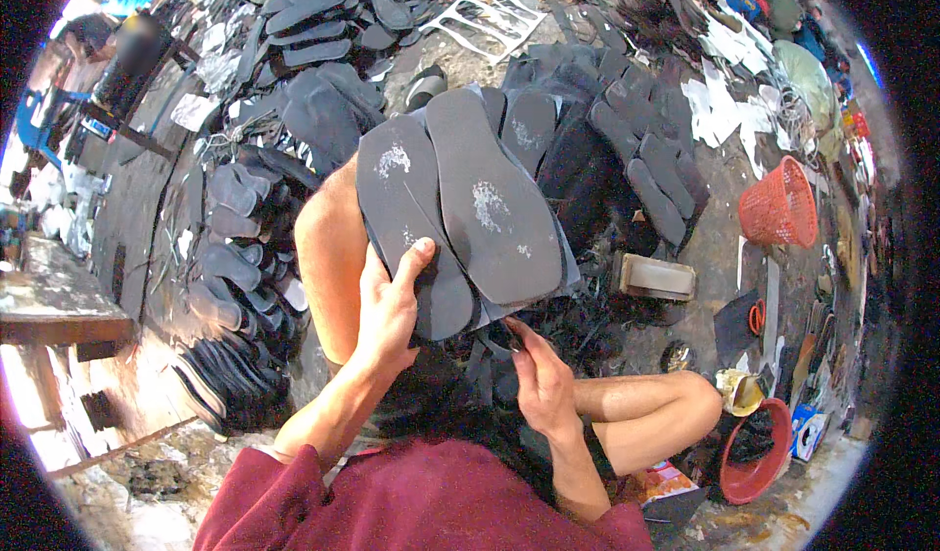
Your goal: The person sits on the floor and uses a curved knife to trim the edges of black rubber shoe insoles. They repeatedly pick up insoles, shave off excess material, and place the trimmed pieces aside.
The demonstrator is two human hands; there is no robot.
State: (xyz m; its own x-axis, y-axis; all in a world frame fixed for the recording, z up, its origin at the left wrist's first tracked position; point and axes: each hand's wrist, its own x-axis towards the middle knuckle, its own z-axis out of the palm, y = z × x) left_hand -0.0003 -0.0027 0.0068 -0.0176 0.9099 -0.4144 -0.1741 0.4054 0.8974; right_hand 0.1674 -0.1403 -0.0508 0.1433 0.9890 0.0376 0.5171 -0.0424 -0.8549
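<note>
My left hand (390,291) grips a bundle of dark grey shoe soles from its lower left, thumb on top and the other fingers hidden beneath. One broad sole (494,198) lies uppermost and overlaps a second sole piece (397,174); both carry whitish patches. Pale grey sheet edges (573,267) stick out around them. Just under the bundle's lower edge, my right hand (545,386) is closed around a thin dark object, mostly hidden by the fingers. Its kind does not show. A dark strip hangs beside those fingers.
Piles of dark soles (308,22) and slippers (235,277) lie ahead and to the left. At right are a red basket (778,203), orange-handled scissors (756,316), a block-shaped object (656,277) and a red basin (759,478). A wooden bench (69,328) stands at far left.
</note>
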